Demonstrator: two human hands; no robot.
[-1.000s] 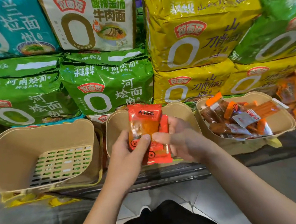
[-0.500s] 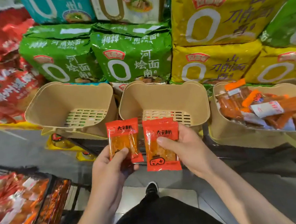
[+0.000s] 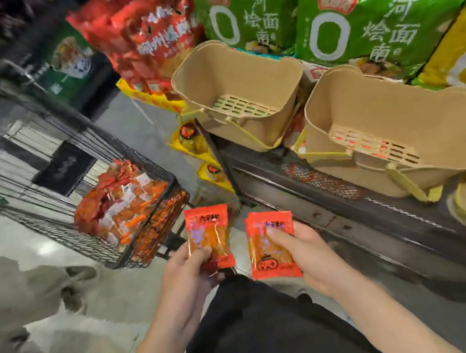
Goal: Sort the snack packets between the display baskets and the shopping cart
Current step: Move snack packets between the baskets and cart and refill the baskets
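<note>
Head view takes the shopping cart (image 3: 84, 178) as its landmark: a black wire cart whose near corner holds a heap of orange and red snack packets. Right of the cart, on the dark shelf (image 3: 379, 216), stand two tan display baskets (image 3: 243, 86), both showing bare slatted floors; behind them, green noodle bags (image 3: 368, 19) read 河南烩面 beside a large "0". Just below the cart's near corner, the left hand (image 3: 188, 274) pinches one red packet (image 3: 208, 235) and the right hand (image 3: 310, 252) grips another (image 3: 270, 245), printed with a game-controller icon. To sort well, carry each flat over its target and let go low, keeping the pair apart.
</note>
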